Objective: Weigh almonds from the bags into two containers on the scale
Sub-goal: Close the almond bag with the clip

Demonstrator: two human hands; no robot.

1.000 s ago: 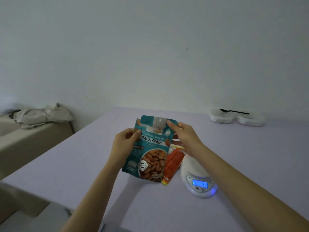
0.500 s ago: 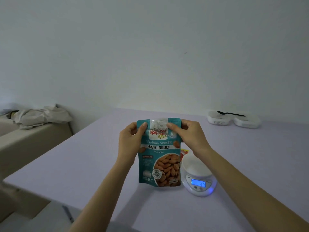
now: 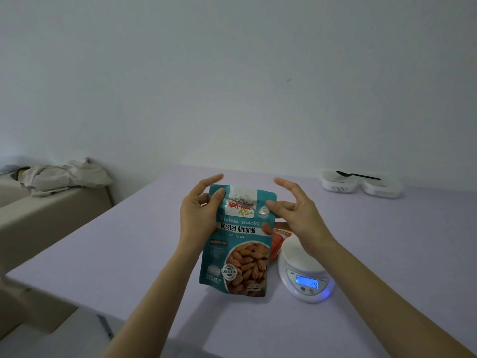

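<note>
Plainly, the glossy teal almond bag (image 3: 238,244) is upright, long axis vertical, print toward the camera, over the lilac desk (image 3: 129,254) just left of the round white scale (image 3: 299,259). The left hand (image 3: 198,215) pinches its top left corner. The right hand (image 3: 296,215) sets a thumb on the right edge, its grip behind hidden. An orange bag (image 3: 280,236) is mostly covered.

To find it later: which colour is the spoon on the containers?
The spoon is black; head view.
</note>
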